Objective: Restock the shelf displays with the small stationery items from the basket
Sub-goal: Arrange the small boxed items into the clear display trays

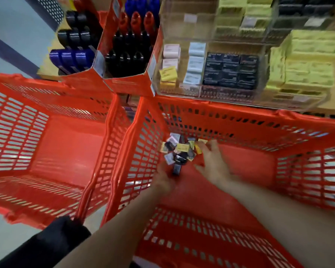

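Both arms reach into the right-hand red basket (240, 120). The small packets (179, 150) lie heaped at its eleven o'clock corner. The left hand (165, 177) pinches a dark packet (176, 169); the right hand (214, 162), fingers spread, touches the heap's edge.

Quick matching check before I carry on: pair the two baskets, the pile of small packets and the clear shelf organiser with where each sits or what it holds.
Things:
1. left basket
2. right basket
3. small packets
4. clear organiser

States or places:
A. on the shelf, holding black, pale and yellow boxes
B. nothing visible inside
C. heaped in the far left corner of the right basket
D. both hands reach into it

Pairs: 1-B, 2-D, 3-C, 4-A
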